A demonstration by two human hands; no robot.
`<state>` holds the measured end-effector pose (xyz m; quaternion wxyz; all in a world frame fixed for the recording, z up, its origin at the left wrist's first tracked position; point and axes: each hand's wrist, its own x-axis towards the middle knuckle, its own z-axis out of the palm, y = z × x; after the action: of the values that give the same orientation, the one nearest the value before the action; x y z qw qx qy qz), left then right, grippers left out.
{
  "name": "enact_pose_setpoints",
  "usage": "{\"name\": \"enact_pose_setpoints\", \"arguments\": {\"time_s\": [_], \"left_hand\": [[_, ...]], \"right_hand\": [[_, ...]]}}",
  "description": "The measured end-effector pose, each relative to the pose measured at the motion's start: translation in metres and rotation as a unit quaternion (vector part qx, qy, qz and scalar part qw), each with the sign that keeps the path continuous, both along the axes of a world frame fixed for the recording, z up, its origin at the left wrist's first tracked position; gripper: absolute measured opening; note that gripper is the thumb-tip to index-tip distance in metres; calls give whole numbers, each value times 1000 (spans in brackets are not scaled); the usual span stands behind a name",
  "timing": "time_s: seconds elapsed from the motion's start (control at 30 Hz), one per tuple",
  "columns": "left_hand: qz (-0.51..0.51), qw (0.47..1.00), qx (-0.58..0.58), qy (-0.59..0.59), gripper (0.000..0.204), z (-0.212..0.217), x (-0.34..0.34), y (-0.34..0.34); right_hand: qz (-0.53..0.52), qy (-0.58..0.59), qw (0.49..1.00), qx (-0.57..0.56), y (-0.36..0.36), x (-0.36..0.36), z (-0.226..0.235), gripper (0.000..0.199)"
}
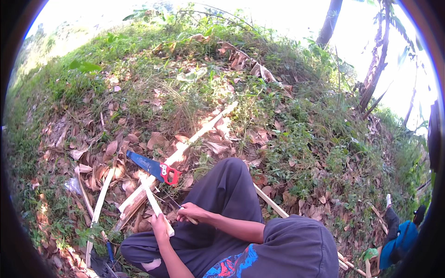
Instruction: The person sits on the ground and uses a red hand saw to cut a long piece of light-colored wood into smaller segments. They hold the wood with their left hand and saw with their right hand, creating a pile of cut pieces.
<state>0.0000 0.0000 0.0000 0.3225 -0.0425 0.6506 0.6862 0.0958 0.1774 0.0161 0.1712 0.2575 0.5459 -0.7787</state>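
My left hand [160, 226] is closed around the lower part of a pale, flat strip of wood [152, 200]. The strip slants up and away, its far end over a split log [133, 201]. Just right of it, my right hand [193, 212] grips a knife by its light handle. The thin, dark knife blade [174, 200] points up and left toward the strip; I cannot tell whether it touches. A handsaw [147, 165] with a blue blade and a red handle lies across the log beyond my hands.
Long pale wood strips [103, 194] lie at the left near a blue-handled tool [110, 250]. Another strip [270, 200] shows behind my raised knee. Dry leaves and weeds cover the slope. Far right, another person in blue [402, 241] is partly visible. Trees [376, 60] stand behind.
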Motion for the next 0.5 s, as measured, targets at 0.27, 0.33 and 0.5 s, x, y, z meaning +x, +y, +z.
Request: {"name": "enact_pose_setpoints", "arguments": {"time_s": [0.27, 0.33, 0.5], "left_hand": [[11, 1000, -13, 20, 19, 15, 6, 5], [8, 1000, -10, 16, 21, 18, 8, 6], [9, 999, -20, 26, 23, 16, 9, 8]], "right_hand": [[-26, 12, 998, 60, -8, 6, 15, 35], [-38, 5, 994, 102, -10, 7, 7, 36], [6, 3, 994, 105, -8, 6, 4, 37]]}}
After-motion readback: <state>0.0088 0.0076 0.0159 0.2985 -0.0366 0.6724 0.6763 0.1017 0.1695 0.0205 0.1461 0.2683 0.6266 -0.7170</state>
